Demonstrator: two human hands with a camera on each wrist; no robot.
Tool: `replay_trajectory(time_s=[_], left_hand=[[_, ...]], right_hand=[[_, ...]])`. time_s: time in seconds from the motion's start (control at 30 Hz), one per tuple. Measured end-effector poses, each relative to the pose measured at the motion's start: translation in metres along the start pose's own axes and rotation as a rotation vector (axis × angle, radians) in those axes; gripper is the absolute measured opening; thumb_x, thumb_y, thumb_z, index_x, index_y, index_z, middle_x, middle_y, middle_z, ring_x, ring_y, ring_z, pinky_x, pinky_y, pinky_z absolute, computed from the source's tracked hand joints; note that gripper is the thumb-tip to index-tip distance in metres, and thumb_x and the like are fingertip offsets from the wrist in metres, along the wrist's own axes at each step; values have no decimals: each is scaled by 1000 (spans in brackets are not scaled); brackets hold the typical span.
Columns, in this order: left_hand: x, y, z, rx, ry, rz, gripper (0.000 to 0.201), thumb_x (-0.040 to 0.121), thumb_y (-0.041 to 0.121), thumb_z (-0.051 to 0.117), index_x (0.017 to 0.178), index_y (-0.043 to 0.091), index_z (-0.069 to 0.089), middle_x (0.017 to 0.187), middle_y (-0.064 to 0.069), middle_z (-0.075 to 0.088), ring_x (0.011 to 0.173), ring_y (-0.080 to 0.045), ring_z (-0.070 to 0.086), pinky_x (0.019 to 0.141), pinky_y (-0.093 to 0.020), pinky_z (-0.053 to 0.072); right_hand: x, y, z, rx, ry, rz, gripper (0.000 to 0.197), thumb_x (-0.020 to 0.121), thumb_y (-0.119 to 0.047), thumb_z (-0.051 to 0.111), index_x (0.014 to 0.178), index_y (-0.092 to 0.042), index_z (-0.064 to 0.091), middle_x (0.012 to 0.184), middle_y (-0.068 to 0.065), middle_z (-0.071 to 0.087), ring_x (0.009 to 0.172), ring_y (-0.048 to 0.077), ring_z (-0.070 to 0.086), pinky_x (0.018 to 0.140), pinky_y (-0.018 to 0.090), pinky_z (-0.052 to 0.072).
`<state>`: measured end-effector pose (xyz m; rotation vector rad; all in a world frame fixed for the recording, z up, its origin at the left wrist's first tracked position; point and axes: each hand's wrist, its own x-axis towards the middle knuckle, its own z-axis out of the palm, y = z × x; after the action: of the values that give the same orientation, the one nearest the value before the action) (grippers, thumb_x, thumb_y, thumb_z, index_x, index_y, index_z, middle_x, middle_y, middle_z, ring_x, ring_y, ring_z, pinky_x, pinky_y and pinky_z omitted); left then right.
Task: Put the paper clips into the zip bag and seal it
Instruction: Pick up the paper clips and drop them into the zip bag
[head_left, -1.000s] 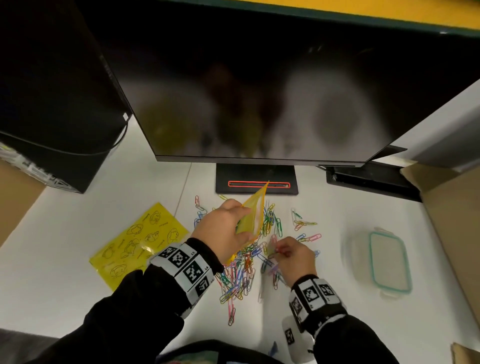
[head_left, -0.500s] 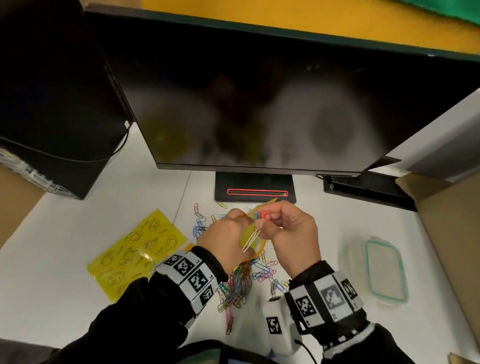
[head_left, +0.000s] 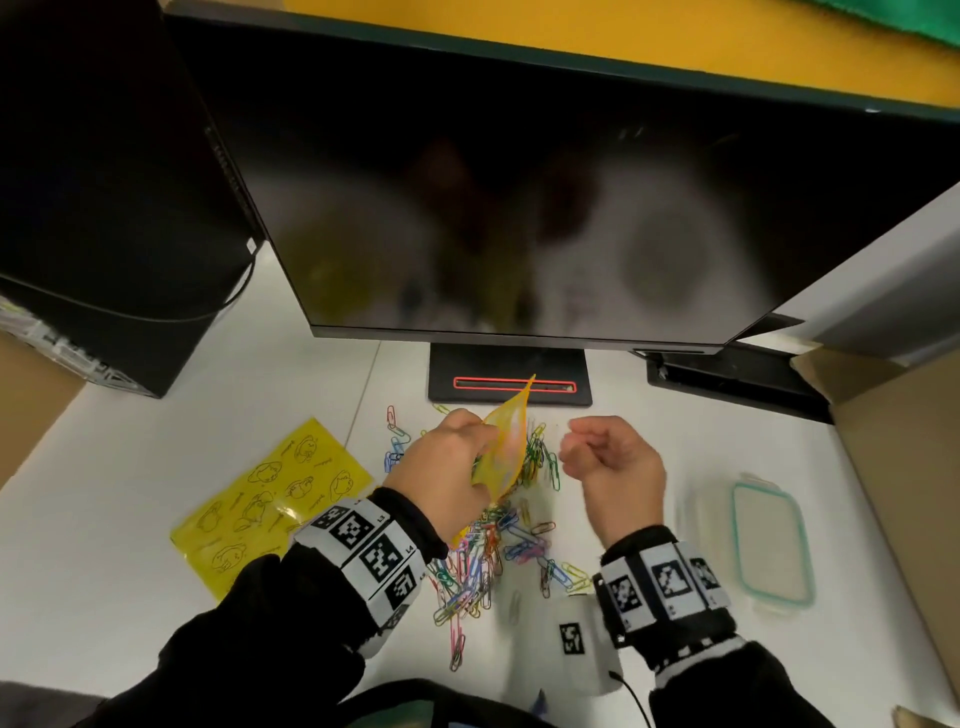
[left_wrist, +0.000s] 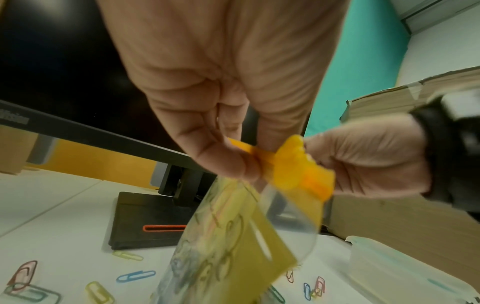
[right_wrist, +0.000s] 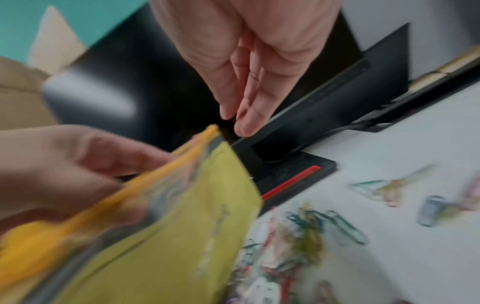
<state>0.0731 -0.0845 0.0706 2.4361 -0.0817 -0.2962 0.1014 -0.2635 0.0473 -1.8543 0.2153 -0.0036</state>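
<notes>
**Two hands above the clips**

Left hand (head_left: 445, 470) pinches the yellow zip bag (head_left: 505, 447) at its top edge. Right hand (head_left: 613, 467) hangs just beside it, fingers loose, holding nothing. Paper clips (head_left: 488, 551) litter the tabletop (head_left: 156, 447) beneath, near the monitor base (head_left: 509, 376).

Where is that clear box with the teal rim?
In the head view the lidded plastic box sits on the white desk at the right, beyond the right hand and beside the cardboard wall.
</notes>
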Motion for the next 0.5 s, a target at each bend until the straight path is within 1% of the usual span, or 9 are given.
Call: replay_trajectory(time_s=[0.07,0.1,0.13,0.2,0.27,0.3,0.37,0.43,0.5], left_hand=[[1,-1,-1,17,3,-2,45,75,9,61,119,16,55,123,0,48,96,-23,61,87,-30,50],[1,-2,-1,23,-1,-5,48,76,10,61,122,17,53,126,1,47,99,-21,60,88,-28,49],[1,-2,-1,30,-2,-6,51,77,10,61,126,18,50,128,2,47,101,-20,60,89,-25,48],[1,-3,-1,45,1,6,53,78,12,60,129,21,48,130,3,46,100,-18,60,88,-23,46],[0,-3,0,41,-7,12,53,79,13,59,129,21,48,130,3,46,96,-17,60,85,-22,46],[0,-4,1,37,-11,13,53,79,14,59,130,21,47,131,3,46,94,-17,60,85,-21,45],[0,-6,3,39,-14,14,54,79,15,59,130,22,47,131,4,46,95,-16,60,85,-21,46],[0,-7,4,43,-20,11,55,78,14,59,131,23,47,132,4,45,97,-16,60,87,-21,46],[2,-7,4,38,-24,12,55,78,13,59,131,22,47,133,4,44,91,-15,59,86,-19,44]], right_hand=[[17,23,-15,-125,41,73,28,79,-3,64,79,-31,65,78,2,69,72,24,65,79,45,56],[24,35,-21,-252,24,124,28,79,-4,65,86,-31,65,88,5,69,78,25,65,83,43,55],[30,47,-27,-426,-26,169,31,79,-4,65,100,-28,63,104,8,67,88,26,63,88,40,52],[37,71,-35,-771,-185,211,53,81,-7,62,130,-19,47,136,12,48,118,30,50,102,36,41],[36,85,-37,-936,-297,230,63,86,-9,56,142,-17,29,151,10,25,134,32,30,111,36,29],[36,88,-36,-972,-325,230,63,88,-10,52,144,-18,24,154,8,19,137,31,23,113,36,26],[34,91,-30,-1013,-357,209,60,92,-9,45,145,-21,20,156,2,13,140,27,15,115,35,25],[30,89,-22,-1026,-388,185,59,92,-7,41,144,-25,21,155,-1,13,140,24,13,113,37,30],[22,85,-17,-1031,-428,146,58,92,-6,41,142,-28,24,154,-2,14,139,24,16,109,40,36]])
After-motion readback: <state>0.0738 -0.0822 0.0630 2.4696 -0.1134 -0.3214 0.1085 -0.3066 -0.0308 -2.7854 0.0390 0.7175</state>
